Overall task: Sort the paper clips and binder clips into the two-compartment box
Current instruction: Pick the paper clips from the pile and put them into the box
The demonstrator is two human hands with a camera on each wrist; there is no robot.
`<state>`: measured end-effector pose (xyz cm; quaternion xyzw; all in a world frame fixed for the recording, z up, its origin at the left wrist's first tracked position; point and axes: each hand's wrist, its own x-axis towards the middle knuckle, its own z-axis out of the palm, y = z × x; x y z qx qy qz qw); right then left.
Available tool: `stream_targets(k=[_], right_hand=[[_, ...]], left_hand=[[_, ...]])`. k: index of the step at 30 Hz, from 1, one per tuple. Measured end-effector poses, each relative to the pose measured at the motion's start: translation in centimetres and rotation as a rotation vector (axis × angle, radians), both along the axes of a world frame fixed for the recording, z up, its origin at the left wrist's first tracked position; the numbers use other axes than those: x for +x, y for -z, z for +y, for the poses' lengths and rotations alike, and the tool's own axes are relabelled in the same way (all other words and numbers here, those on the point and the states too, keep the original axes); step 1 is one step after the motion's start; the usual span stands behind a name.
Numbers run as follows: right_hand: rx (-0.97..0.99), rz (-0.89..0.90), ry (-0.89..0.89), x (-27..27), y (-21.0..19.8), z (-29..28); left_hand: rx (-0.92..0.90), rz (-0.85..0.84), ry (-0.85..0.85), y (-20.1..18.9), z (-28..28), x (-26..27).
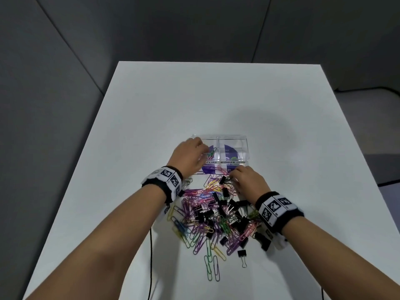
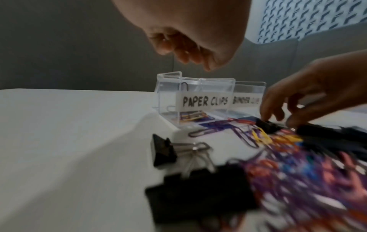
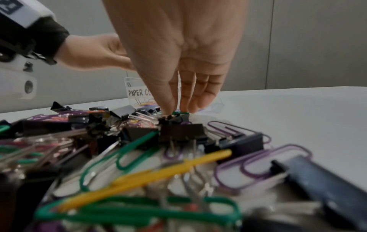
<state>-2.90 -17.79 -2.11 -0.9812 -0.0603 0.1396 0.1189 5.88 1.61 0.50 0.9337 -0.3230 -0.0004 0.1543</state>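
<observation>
A clear two-compartment box (image 1: pixel 244 148) stands on the white table, labelled PAPER CLIPS on the left and BINDER CLIPS on the right (image 2: pixel 198 84). A few coloured paper clips (image 1: pixel 211 153) lie in the left compartment. My left hand (image 1: pixel 202 151) hovers over that compartment with fingers (image 2: pixel 178 51) loosely curled and nothing seen in them. Just in front of the box, a mixed pile (image 1: pixel 216 213) of coloured paper clips and black binder clips spreads toward me. My right hand (image 1: pixel 233 174) reaches down at the pile's far edge, thumb and forefinger pinching a small black binder clip (image 3: pixel 174 118) that still lies on the pile.
A lone binder clip (image 1: pixel 242 255) and a few stray paper clips (image 1: pixel 213 269) lie nearer me than the pile. A black cable (image 1: pixel 150 256) runs over the table's near part. Another binder clip (image 2: pixel 164 150) sits left of the pile. Grey partition walls surround the table.
</observation>
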Motion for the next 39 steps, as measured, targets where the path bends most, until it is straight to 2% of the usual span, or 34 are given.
stream_targets(k=[4, 6, 10, 15, 18, 20, 24, 29, 35, 39], right_hand=[[-0.015, -0.015, 0.010, 0.2, 0.0, 0.3], [-0.016, -0.033, 0.013, 0.2, 0.0, 0.6], [-0.062, -0.069, 0.003, 0.0, -0.1, 0.7], [-0.138, -0.044, -0.044, 0.3, 0.1, 0.3], [-0.148, -0.026, -0.078, 0.4, 0.1, 0.2], [-0.161, -0.093, -0.092, -0.1, -0.1, 0.2], [-0.115, 0.016, -0.048, -0.6, -0.1, 0.0], [-0.117, 0.067, 0.022, -1.1, 0.3, -0.1], [-0.148, 0.042, 0.015, -1.6, 0.0, -0.5], [-0.146, 0.060, 0.030, -1.2, -0.9, -0.8]], left_hand=[[0.173, 0.046, 0.347, 1.5, -1.0, -2.3], [0.213, 0.070, 0.394, 2.6, -1.6, -2.5], [0.383, 0.131, 0.356, 2.6, -2.8, -2.8], [0.395, 0.110, 0.307, 2.6, -3.7, -2.6], [0.394, 0.163, 0.273, 2.5, -3.5, -2.9], [0.351, 0.210, 0.235, 2.7, -3.3, -3.3], [0.231, 0.277, 0.159, 3.2, -2.8, -4.1], [0.261, 0.301, 0.139, 3.5, -2.2, -4.5], [0.321, 0.417, 0.093, 2.9, -1.7, -4.3], [0.363, 0.361, 0.124, 2.1, -1.8, -4.1]])
